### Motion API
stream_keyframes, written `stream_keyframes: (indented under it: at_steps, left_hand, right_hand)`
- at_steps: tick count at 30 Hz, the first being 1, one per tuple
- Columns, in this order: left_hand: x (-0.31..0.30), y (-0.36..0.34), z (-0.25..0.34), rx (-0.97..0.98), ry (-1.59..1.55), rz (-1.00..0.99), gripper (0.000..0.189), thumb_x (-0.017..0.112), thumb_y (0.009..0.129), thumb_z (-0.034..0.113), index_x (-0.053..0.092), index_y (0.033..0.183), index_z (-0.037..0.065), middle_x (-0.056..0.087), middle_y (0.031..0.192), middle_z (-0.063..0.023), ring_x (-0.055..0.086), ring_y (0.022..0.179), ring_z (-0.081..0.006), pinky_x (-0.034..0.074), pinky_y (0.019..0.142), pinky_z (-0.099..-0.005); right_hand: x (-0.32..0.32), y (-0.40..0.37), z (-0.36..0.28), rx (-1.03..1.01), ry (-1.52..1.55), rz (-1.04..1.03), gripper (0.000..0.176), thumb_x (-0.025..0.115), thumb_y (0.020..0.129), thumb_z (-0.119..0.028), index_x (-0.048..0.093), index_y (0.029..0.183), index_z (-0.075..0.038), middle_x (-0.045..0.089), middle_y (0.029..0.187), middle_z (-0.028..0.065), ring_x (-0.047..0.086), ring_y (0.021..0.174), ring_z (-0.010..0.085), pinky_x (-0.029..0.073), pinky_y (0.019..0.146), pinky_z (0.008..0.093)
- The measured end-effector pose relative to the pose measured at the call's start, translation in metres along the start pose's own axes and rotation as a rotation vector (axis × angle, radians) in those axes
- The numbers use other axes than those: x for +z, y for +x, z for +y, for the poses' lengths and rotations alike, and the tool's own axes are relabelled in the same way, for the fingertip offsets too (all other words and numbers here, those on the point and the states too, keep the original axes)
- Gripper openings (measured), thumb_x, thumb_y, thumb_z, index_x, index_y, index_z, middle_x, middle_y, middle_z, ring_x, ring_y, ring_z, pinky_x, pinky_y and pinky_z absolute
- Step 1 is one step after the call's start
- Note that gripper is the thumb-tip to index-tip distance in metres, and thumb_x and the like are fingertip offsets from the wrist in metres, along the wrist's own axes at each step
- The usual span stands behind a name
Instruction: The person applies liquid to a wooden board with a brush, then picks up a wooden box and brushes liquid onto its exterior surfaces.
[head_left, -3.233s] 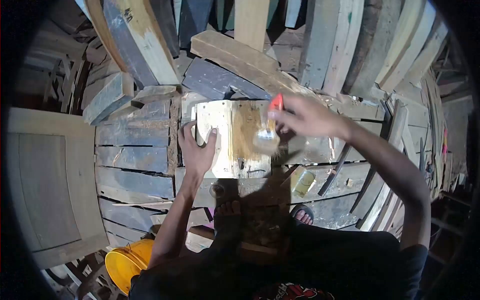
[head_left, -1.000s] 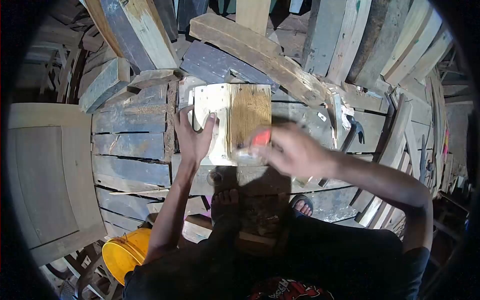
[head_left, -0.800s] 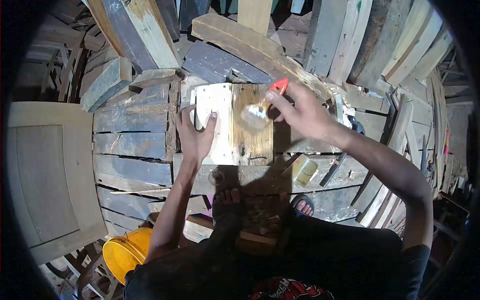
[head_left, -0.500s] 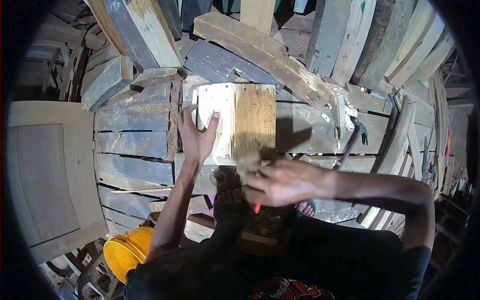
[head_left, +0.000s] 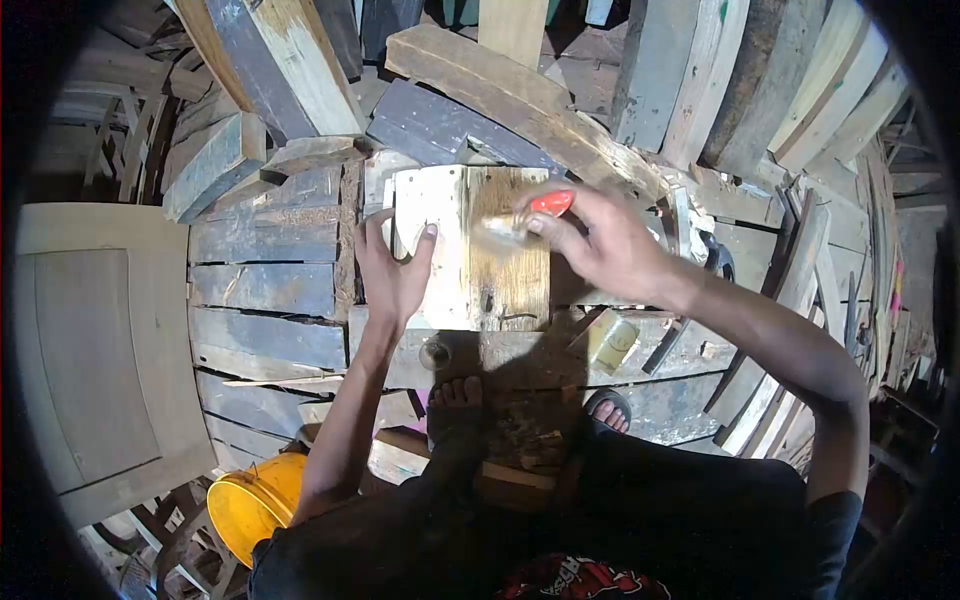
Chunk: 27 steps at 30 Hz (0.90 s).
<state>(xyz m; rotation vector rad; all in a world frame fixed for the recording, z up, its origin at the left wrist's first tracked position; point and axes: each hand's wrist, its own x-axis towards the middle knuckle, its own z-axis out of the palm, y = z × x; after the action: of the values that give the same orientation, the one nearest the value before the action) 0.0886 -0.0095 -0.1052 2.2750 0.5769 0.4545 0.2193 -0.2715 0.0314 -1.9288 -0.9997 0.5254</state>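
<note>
A flat wooden piece, pale on its left part (head_left: 445, 280) and brown-grained on its right, lies on the plank surface. My left hand (head_left: 395, 280) rests on its left edge, thumb and fingers spread apart. Above the brown part, my right hand (head_left: 610, 245) is closed on a red-handled brush (head_left: 550, 203). The brush's bristle end, blurred by motion, points left over the wood. Dark marks show near the brown part's lower edge.
A yellowish clear container (head_left: 612, 342) stands right of the piece. Beyond it is a hammer (head_left: 718, 258). Long beams (head_left: 480, 70) lie behind, a yellow bucket (head_left: 255, 505) sits at lower left, and a panelled door (head_left: 95, 350) is at left.
My right hand has moved up and away from me with the brush, from the piece's near edge to its upper right. The container has come into view. My left hand has stayed put.
</note>
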Motion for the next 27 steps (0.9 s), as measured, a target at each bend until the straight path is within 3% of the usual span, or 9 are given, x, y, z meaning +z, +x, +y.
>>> stream_keyframes:
  at_steps: [6, 8, 10, 14, 17, 18, 19, 23, 27]
  left_hand:
    - [0.0, 0.002, 0.0, -0.017, 0.004, -0.012, 0.059, 0.084, 0.089, 0.031, 0.059, 0.129, -0.003, 0.055, 0.128, -0.0252, 0.053, 0.124, -0.0409, 0.042, 0.11, -0.0503]
    - [0.001, 0.001, -0.002, 0.004, -0.009, -0.008, 0.059, 0.084, 0.089, 0.032, 0.058, 0.129, -0.003, 0.055, 0.128, -0.0249, 0.053, 0.124, -0.0405, 0.042, 0.11, -0.0503]
    - [0.001, 0.0, 0.0, -0.004, -0.009, -0.008, 0.059, 0.084, 0.089, 0.032, 0.058, 0.129, -0.003, 0.055, 0.127, -0.0244, 0.054, 0.124, -0.0405, 0.042, 0.109, -0.0499]
    - [0.0, 0.0, -0.001, -0.008, -0.019, -0.007, 0.058, 0.085, 0.089, 0.031, 0.058, 0.129, -0.002, 0.056, 0.126, -0.0239, 0.054, 0.122, -0.04, 0.043, 0.109, -0.0494]
    - [0.001, 0.0, 0.0, 0.01, -0.021, 0.011, 0.058, 0.085, 0.089, 0.03, 0.058, 0.129, -0.002, 0.056, 0.126, -0.0239, 0.054, 0.122, -0.0396, 0.043, 0.109, -0.0495]
    - [0.001, 0.001, 0.001, 0.009, -0.011, 0.008, 0.058, 0.085, 0.089, 0.03, 0.058, 0.129, -0.002, 0.056, 0.126, -0.0241, 0.054, 0.122, -0.0397, 0.043, 0.108, -0.0495]
    - [0.001, 0.001, 0.003, 0.007, -0.001, 0.007, 0.058, 0.085, 0.089, 0.03, 0.058, 0.129, -0.002, 0.056, 0.127, -0.0243, 0.054, 0.122, -0.0397, 0.043, 0.108, -0.0495]
    - [-0.002, 0.0, 0.003, 0.001, 0.013, -0.006, 0.058, 0.085, 0.089, 0.029, 0.058, 0.129, -0.002, 0.055, 0.127, -0.0249, 0.054, 0.122, -0.0398, 0.043, 0.108, -0.0495]
    - [0.0, 0.002, -0.001, 0.027, 0.0, -0.013, 0.058, 0.084, 0.089, 0.03, 0.058, 0.129, -0.003, 0.055, 0.127, -0.025, 0.054, 0.122, -0.0401, 0.043, 0.109, -0.0497]
  right_hand:
    - [0.024, -0.008, 0.031, -0.508, -0.432, -0.047, 0.026, 0.067, 0.099, -0.006, 0.067, 0.125, -0.003, 0.064, 0.139, 0.0206, 0.077, 0.096, 0.0319, 0.071, 0.067, 0.0352]
    - [0.035, -0.042, 0.014, -0.524, -0.579, -0.327, 0.038, 0.065, 0.099, -0.005, 0.061, 0.137, -0.005, 0.058, 0.145, 0.0211, 0.075, 0.102, 0.029, 0.069, 0.06, 0.031]
    - [0.049, -0.065, 0.001, -0.588, -0.446, -0.424, 0.044, 0.064, 0.101, -0.007, 0.056, 0.144, -0.007, 0.059, 0.142, 0.0206, 0.073, 0.083, 0.0271, 0.066, 0.056, 0.0304]
    - [0.063, -0.083, 0.007, -0.553, -0.161, -0.346, 0.038, 0.064, 0.103, -0.009, 0.059, 0.14, -0.004, 0.059, 0.142, 0.0191, 0.07, 0.073, 0.0231, 0.064, 0.053, 0.0292]
    - [0.045, -0.057, 0.0, -0.248, 0.119, -0.124, 0.029, 0.063, 0.105, -0.011, 0.064, 0.133, -0.002, 0.073, 0.114, 0.0171, 0.075, 0.086, 0.0221, 0.064, 0.062, 0.0375]
    - [0.032, -0.051, -0.008, 0.12, 0.215, -0.189, 0.026, 0.062, 0.108, -0.016, 0.066, 0.128, 0.0, 0.076, 0.1, 0.0167, 0.075, 0.088, 0.0248, 0.063, 0.073, 0.0411]
    - [0.034, -0.042, 0.008, -0.011, 0.208, -0.02, 0.03, 0.059, 0.111, -0.021, 0.067, 0.126, 0.003, 0.076, 0.099, 0.0169, 0.075, 0.084, 0.0247, 0.062, 0.08, 0.0411]
    - [0.002, -0.011, 0.024, 0.259, 0.286, 0.123, 0.03, 0.058, 0.112, -0.026, 0.07, 0.119, 0.001, 0.076, 0.097, 0.0155, 0.074, 0.083, 0.0215, 0.06, 0.072, 0.0379]
    - [-0.019, 0.013, 0.035, -0.053, -0.14, 0.146, 0.033, 0.058, 0.111, -0.03, 0.07, 0.118, 0.0, 0.075, 0.102, 0.0128, 0.075, 0.084, 0.0207, 0.064, 0.072, 0.0368]
